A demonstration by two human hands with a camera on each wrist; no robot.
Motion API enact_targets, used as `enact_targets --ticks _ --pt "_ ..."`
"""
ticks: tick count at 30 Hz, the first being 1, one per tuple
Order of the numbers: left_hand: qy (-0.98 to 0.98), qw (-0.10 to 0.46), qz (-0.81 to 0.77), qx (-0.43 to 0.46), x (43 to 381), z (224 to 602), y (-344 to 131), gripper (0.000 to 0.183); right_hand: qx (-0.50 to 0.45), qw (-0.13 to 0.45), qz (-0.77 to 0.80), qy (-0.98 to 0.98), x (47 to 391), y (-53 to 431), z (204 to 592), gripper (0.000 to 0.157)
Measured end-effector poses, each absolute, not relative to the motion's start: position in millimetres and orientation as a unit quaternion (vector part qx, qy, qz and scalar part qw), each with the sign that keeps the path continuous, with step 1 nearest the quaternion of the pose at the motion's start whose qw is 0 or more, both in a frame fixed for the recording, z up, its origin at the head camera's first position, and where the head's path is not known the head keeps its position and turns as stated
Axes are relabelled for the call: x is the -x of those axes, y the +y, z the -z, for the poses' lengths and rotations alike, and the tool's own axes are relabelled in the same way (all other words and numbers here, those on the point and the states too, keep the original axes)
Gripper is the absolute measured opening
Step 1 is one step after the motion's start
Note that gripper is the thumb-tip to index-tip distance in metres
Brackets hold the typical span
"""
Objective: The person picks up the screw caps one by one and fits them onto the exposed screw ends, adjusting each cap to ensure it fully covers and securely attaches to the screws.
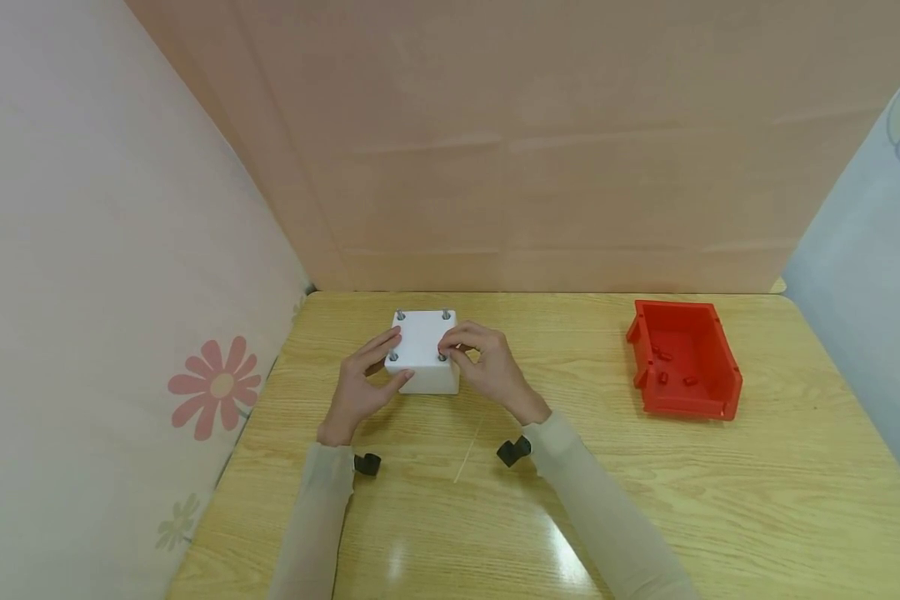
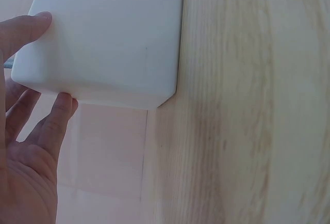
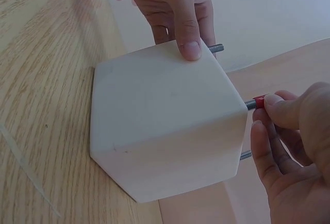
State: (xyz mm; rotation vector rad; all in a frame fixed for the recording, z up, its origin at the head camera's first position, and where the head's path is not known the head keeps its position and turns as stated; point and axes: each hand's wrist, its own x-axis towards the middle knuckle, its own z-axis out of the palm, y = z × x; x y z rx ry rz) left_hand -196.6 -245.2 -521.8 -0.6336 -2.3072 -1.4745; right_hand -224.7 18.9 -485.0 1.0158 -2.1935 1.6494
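Observation:
A white block (image 1: pixel 422 333) with rounded edges sits on the table, a metal threaded stud (image 1: pixel 401 315) rising near each corner of its top. My left hand (image 1: pixel 358 385) grips the block at its near left corner, thumb on the front face and fingers along the left side, as the left wrist view also shows. At the near right corner, my right hand (image 1: pixel 493 367) pinches a small red cap (image 3: pixel 260 101) between thumb and fingers. In the right wrist view the cap is at the end of a stud (image 3: pixel 250 105), in line with it.
To the right stands a red plastic bin (image 1: pixel 682 407) with several small red caps (image 1: pixel 691 381) inside. A thin pale strip (image 1: pixel 468 454) lies on the wooden table (image 1: pixel 450 533) in front of the block. Fabric walls enclose the back and sides.

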Motion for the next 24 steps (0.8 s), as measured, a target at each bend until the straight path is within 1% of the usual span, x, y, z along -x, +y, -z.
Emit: enact_targets --ticks 17,24 --pt "-0.809 0.152 0.525 0.218 196.5 522.9 -248.2 0.06 -0.341 0.092 -0.556 -0.753 225.1 19.7 484.1 0.013" --pt "-0.811 0.162 0.518 0.218 197.3 522.1 -246.7 0.061 -0.343 0.094 -0.556 -0.752 225.4 20.0 484.6 0.013"
